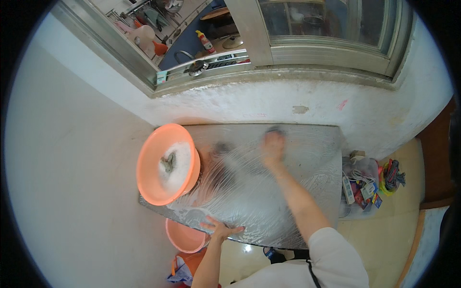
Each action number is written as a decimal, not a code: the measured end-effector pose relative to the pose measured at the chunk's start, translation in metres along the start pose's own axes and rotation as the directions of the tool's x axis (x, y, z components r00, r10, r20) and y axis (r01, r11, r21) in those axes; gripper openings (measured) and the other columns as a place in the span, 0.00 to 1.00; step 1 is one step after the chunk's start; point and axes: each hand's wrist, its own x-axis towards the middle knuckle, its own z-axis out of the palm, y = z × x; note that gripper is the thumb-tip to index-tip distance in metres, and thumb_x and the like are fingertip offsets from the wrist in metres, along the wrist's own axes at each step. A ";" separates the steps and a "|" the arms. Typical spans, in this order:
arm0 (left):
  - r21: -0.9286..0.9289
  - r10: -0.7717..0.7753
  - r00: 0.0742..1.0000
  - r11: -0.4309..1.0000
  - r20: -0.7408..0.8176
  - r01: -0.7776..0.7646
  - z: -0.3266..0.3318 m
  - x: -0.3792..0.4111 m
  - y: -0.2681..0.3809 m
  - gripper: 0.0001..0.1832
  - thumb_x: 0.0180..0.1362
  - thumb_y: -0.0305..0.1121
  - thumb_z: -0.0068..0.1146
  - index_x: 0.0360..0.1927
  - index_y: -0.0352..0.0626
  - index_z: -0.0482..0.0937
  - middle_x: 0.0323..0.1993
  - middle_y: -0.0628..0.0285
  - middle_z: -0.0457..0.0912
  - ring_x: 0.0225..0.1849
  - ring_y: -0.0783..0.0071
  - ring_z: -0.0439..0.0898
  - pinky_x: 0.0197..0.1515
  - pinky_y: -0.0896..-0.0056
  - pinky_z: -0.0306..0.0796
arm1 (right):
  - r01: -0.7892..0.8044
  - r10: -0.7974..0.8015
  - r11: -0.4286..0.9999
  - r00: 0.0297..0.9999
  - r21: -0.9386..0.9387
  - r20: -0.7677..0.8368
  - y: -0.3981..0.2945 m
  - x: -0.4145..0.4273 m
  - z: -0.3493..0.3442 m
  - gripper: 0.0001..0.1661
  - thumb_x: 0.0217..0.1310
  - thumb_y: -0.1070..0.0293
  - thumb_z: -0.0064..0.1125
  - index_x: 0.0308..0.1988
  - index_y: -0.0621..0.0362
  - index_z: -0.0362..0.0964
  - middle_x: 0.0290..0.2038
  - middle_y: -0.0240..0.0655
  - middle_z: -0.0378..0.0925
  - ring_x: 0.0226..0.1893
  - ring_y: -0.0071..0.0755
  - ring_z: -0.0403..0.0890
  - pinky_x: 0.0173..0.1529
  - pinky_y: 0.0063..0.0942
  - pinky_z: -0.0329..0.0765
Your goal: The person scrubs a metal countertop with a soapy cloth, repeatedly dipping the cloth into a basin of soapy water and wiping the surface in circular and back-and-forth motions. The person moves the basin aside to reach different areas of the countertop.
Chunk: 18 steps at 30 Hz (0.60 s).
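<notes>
Wet, soapy streaks cover a grey glossy tabletop (248,201). My right hand (274,145), blurred, reaches to the table's far part and is closed on a dark pad or scrubber (276,129), whose kind I cannot tell. My left hand (220,229) rests with spread fingers on the near edge of the tabletop and holds nothing. On the table's left end stands an orange plastic basin (147,172) with white suds (182,162) and a greyish-green cloth (168,162) in it.
A white wall with a sliding window frame (259,32) rises behind the table. Below the near left edge is another orange basin (185,235), beside an orange bag (192,261). On the floor at right stands a clear plastic bin (345,212) with a power strip (348,189) and cables.
</notes>
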 end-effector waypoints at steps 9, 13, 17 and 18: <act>-0.057 -0.025 0.996 0.998 -0.083 0.020 0.004 0.019 -0.024 0.88 0.17 0.60 0.76 0.58 0.35 0.09 0.56 0.30 0.04 0.65 0.25 0.32 0.65 0.43 0.44 | 0.718 -0.711 0.288 0.603 0.633 -0.361 -0.025 -0.068 -0.021 0.14 0.53 0.58 0.55 0.40 0.47 0.75 0.44 0.36 0.73 0.51 0.44 0.69 0.57 0.42 0.65; -0.034 -0.071 0.997 0.997 0.012 0.071 -0.014 -0.008 0.005 0.88 0.16 0.62 0.75 0.57 0.33 0.08 0.56 0.31 0.03 0.64 0.29 0.24 0.66 0.45 0.42 | 0.267 -0.135 0.939 0.865 0.215 -0.483 -0.007 0.041 -0.018 0.14 0.52 0.61 0.53 0.38 0.55 0.75 0.42 0.38 0.73 0.43 0.43 0.71 0.50 0.43 0.66; -0.060 -0.042 0.999 0.997 0.029 0.044 -0.017 -0.003 0.003 0.88 0.17 0.65 0.73 0.56 0.29 0.09 0.56 0.31 0.03 0.60 0.34 0.07 0.66 0.45 0.36 | 0.534 -0.583 0.719 0.812 0.444 -0.033 -0.123 0.012 -0.015 0.16 0.50 0.62 0.52 0.39 0.56 0.75 0.41 0.42 0.74 0.44 0.45 0.71 0.51 0.47 0.65; -0.048 -0.034 0.999 0.998 0.015 0.035 -0.013 0.004 -0.006 0.88 0.17 0.66 0.73 0.57 0.29 0.10 0.56 0.30 0.04 0.60 0.33 0.07 0.66 0.44 0.36 | 0.669 -0.629 0.501 0.717 0.549 -0.300 -0.147 -0.024 -0.020 0.16 0.49 0.61 0.53 0.38 0.58 0.74 0.40 0.42 0.74 0.45 0.45 0.72 0.51 0.45 0.65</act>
